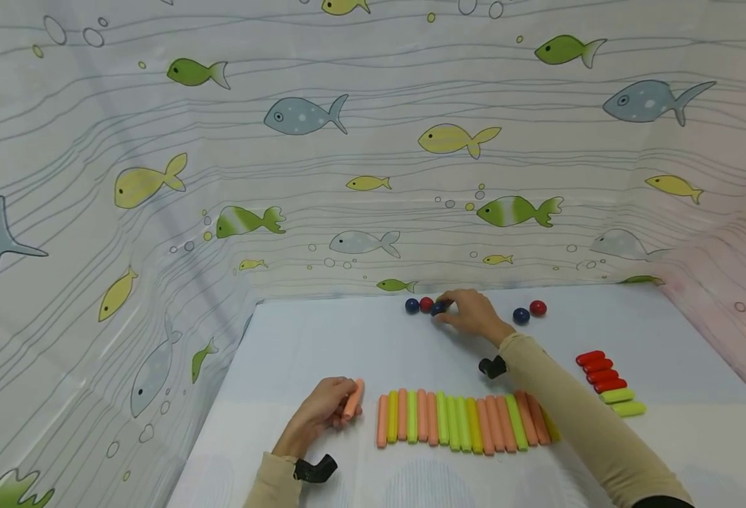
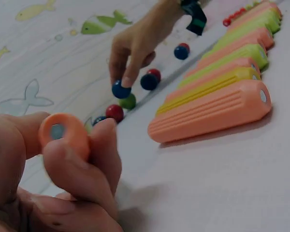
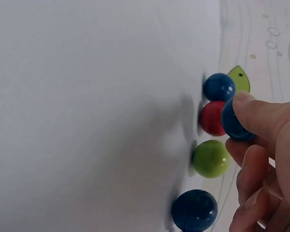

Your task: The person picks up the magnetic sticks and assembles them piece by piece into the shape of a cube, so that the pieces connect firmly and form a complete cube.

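My left hand [image 1: 328, 409] holds an orange magnetic stick [image 1: 353, 401] between thumb and fingers; its round end with a grey metal disc [image 2: 56, 131] faces the left wrist camera. At the back of the table my right hand [image 1: 472, 314] pinches a dark blue ball [image 3: 236, 121] between thumb and fingers. In the right wrist view this ball is close by a red ball [image 3: 213, 118], with another blue ball [image 3: 219, 87] beyond it. A green ball [image 3: 210, 159] and a further blue ball [image 3: 195, 210] lie nearer the camera; the head view hides the green one behind my hand.
A row of orange, yellow and lime sticks [image 1: 460, 423] lies across the front, partly under my right forearm. Short red pieces [image 1: 598, 370] and lime pieces [image 1: 623, 402] lie at the right. A blue ball [image 1: 521, 315] and red ball [image 1: 538, 307] sit near the fish-patterned backdrop [image 1: 360, 212].
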`<state>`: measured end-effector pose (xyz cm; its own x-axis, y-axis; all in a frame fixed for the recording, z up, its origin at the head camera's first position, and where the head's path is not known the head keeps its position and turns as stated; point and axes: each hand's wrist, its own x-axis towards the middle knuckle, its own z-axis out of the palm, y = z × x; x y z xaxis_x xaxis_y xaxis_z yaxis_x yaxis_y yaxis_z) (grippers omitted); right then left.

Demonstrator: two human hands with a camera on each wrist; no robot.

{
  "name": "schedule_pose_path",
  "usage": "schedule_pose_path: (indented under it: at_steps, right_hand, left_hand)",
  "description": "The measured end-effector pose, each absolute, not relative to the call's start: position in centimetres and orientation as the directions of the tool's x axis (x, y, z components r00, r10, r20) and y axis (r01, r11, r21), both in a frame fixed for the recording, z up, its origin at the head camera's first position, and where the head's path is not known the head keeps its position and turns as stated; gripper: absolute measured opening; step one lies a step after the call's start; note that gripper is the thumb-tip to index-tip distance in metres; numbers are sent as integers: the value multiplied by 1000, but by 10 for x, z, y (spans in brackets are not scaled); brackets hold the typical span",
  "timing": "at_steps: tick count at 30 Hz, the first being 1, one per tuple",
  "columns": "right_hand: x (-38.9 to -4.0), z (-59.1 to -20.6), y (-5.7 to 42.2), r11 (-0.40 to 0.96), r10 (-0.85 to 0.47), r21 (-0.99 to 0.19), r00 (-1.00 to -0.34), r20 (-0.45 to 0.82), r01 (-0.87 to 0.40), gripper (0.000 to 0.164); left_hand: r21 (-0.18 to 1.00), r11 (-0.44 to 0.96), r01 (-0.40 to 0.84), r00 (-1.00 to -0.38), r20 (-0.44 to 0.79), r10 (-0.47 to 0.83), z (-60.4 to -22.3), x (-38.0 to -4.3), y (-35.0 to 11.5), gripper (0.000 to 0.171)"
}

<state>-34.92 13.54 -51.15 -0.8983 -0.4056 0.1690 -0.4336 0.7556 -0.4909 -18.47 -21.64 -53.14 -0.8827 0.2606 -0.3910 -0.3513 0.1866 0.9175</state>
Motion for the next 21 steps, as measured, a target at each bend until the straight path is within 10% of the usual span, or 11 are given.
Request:
schedule_pose_path:
  at_steps: [11, 21]
  right_hand:
    - [-346, -505, 117, 642, -467, -635, -876, 121, -430, 38]
    - [-344, -507, 90, 626, -555, -604, -826, 100, -494, 36]
  left_hand:
    - [884, -190, -427, -886, -367, 282, -539, -206, -205, 51]
    - [844, -252, -473, -866, -394, 308, -541, -234, -175, 49]
